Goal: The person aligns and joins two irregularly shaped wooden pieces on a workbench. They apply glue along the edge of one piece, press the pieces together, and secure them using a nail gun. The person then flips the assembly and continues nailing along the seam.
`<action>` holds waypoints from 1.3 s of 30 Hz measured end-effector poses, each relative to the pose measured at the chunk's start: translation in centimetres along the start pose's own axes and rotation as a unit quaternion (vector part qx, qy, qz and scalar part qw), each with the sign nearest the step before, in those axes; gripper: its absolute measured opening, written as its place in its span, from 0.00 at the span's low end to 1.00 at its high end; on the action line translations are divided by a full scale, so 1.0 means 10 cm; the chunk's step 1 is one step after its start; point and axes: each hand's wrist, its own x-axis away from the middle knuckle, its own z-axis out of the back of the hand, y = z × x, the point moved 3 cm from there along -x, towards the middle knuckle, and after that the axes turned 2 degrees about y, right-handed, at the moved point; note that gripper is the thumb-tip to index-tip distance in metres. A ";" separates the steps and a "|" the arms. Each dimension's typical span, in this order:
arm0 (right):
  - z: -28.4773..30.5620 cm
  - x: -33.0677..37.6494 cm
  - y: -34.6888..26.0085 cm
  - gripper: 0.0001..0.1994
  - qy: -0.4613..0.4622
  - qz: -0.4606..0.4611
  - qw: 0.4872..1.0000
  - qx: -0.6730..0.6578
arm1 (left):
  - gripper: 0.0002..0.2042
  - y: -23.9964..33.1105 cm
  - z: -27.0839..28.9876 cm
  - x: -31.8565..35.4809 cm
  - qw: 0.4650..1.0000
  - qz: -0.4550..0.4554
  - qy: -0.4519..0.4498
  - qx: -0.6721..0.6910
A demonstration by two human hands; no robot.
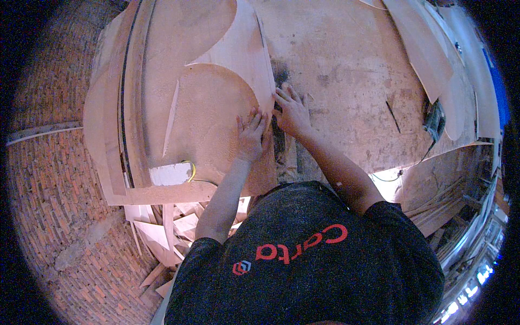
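Around our hands spreads a bench [346, 70], with a brick floor [65, 168] well off to their left. Under our left hand lies a broad board [211, 116], its right edge running just beside our right hand. Curved sheets [422, 51] rest well to the right of our grip, and a long rail [142, 103] stands well to the left. Just ahead of our fingers is the curve-cut panel [244, 46], laid on the board, its narrow tail reaching the hands; we judge it is set there to line up with that edge. Wood scraps [170, 230] heap below and left of our grip.

Our left hand [251, 135] lies flat, fingers lightly spread, seemingly steadying the tail; our right hand [293, 112] sets parted fingers against the edge, perhaps as a stop. A power tool [434, 122] sits far right. Left of our left wrist, a white block [169, 174] and a thin strip [171, 116] could obstruct sideways movement.
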 end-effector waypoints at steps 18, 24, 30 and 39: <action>0.01 -0.10 -0.01 0.27 0.032 0.006 0.999 0.004 | 0.26 -0.04 -0.04 -0.12 0.999 0.005 0.043 0.011; -0.09 0.14 -0.11 0.21 0.035 0.036 0.999 0.000 | 0.24 -0.06 -0.05 -0.13 1.000 0.017 0.009 -0.014; -0.14 0.37 -0.24 0.21 0.057 0.037 0.998 -0.018 | 0.24 -0.05 -0.06 -0.14 0.998 0.038 0.049 0.020; -0.16 0.37 -0.26 0.24 0.015 0.009 1.000 -0.023 | 0.25 -0.06 -0.06 -0.18 0.999 0.019 0.051 0.001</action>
